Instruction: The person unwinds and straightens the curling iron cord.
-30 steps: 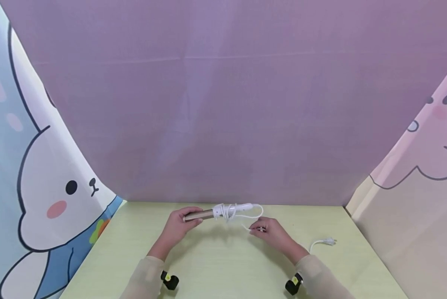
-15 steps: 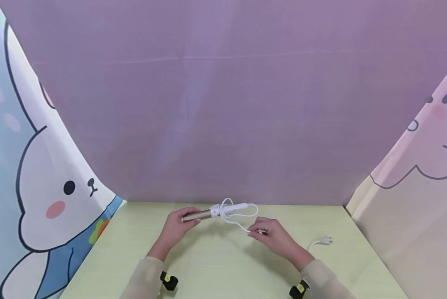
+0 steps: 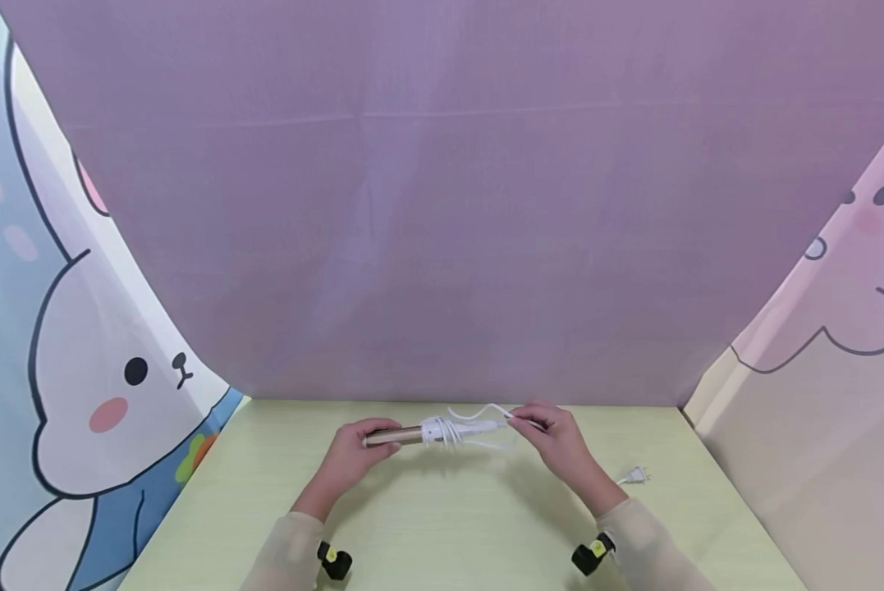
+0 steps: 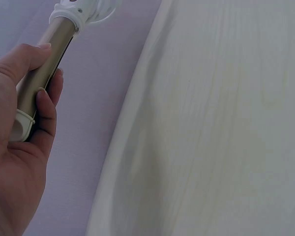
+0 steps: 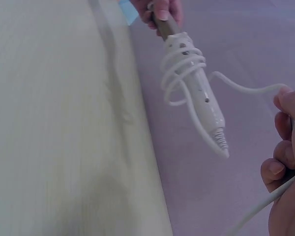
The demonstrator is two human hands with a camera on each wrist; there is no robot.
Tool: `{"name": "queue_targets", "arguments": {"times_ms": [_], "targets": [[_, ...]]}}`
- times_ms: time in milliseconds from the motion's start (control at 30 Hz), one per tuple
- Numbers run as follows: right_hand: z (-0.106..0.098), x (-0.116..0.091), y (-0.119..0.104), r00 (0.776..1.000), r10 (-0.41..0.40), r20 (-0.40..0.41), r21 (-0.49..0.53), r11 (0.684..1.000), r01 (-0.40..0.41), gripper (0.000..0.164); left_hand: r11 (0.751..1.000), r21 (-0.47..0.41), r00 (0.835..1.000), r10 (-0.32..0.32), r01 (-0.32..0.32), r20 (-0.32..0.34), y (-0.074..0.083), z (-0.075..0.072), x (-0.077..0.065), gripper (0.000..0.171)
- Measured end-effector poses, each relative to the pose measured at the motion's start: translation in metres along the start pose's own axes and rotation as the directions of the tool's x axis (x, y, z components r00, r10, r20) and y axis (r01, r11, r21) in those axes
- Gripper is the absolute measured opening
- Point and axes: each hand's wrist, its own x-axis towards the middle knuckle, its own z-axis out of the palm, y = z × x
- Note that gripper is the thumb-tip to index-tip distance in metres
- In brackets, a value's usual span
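Note:
A curling iron point(image 3: 403, 436) with a gold barrel and white handle is held slantwise over the table. My left hand point(image 3: 349, 457) grips it by the barrel; in the left wrist view the thumb lies along one side and the fingers curl round the other. Several turns of white cord point(image 5: 184, 63) circle the upper handle point(image 5: 205, 96). My right hand point(image 3: 560, 447), just right of the handle's end, pinches the cord, and a slack stretch of it runs from the fingers back to the coils. The cord's tail leaves the palm below, in the right wrist view.
The cord's white plug point(image 3: 637, 475) shows to the right of my right wrist, over the pale wooden table point(image 3: 442, 533). A plain purple cloth point(image 3: 442, 246) hangs behind the table's far edge. Printed cartoon cloths point(image 3: 109, 345) flank both sides.
My right hand has moved away from me, from the near side of the handle to beside its end, carrying the cord over. The plug has shifted left. The left hand keeps its grip.

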Motion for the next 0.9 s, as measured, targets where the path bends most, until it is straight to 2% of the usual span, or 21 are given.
{"name": "queue_targets", "arguments": {"times_ms": [233,500,733,900], "targets": [[-0.005,0.006,0.016,0.998,0.030,-0.053,-0.081,0.996,-0.034,0.007,1.000,0.014,1.000,0.003,-0.004,0.021,0.000,-0.001,-0.003,0.030],[-0.012,0.002,0.036,0.996,0.088,-0.006,-0.231,0.969,-0.087,0.004,1.000,0.007,1.000,-0.004,0.004,0.011,0.002,-0.005,-0.006,0.030],[-0.015,-0.005,0.048,0.991,0.087,0.099,-0.373,0.927,-0.044,0.004,1.000,-0.014,1.000,-0.003,0.003,-0.009,0.003,-0.008,-0.007,0.033],[-0.015,-0.010,0.055,0.967,0.111,0.227,-0.509,0.860,0.021,0.004,1.000,-0.021,1.000,0.010,-0.011,-0.016,0.001,-0.009,-0.005,0.033]]}}
